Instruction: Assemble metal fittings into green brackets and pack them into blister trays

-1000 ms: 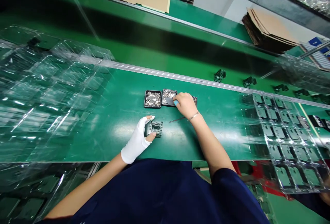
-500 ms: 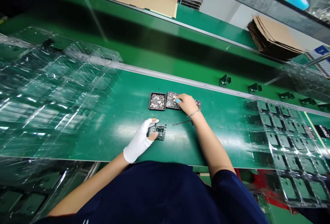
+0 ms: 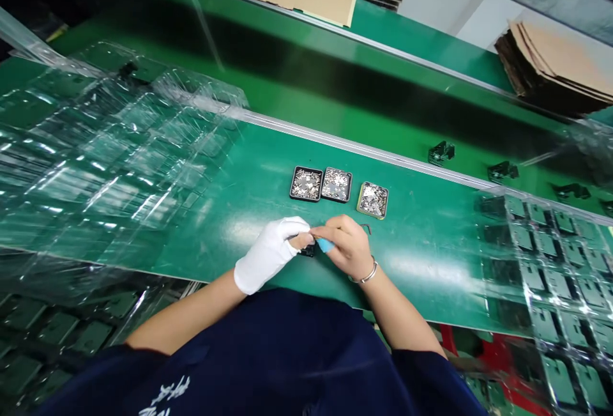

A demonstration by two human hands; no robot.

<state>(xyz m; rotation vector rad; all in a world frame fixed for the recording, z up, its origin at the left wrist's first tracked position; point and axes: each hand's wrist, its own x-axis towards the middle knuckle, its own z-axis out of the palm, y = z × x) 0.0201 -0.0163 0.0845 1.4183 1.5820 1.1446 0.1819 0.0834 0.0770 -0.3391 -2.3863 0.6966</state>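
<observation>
In the head view, looking down, two hands meet over a green table (image 3: 426, 269), just in front of a person in a dark blue shirt (image 3: 287, 365). The left hand (image 3: 268, 253), in a white glove with bare thumb tip, is clamped on a small black part (image 3: 309, 252), mostly hidden beneath the fingers, close to the table's near edge. The right hand (image 3: 345, 246), bare except for a blue finger cover (image 3: 326, 245) and with a bracelet (image 3: 368, 273) at the wrist, brings its fingers against the left; whether it pinches a small piece, one cannot tell. The bent end of a thin dark rod (image 3: 368, 227) shows just behind it. Beyond the hands sit three small trays of shiny metal bits: the left tray (image 3: 304, 199) and middle tray (image 3: 336, 200) side by side, the right tray (image 3: 371, 215) slightly apart. Clear plastic trays (image 3: 138, 141) spread at far left; more plastic trays (image 3: 550, 288) stand at right. Past a metal rail (image 3: 335, 142), black parts (image 3: 441, 153) sit in a row.
</observation>
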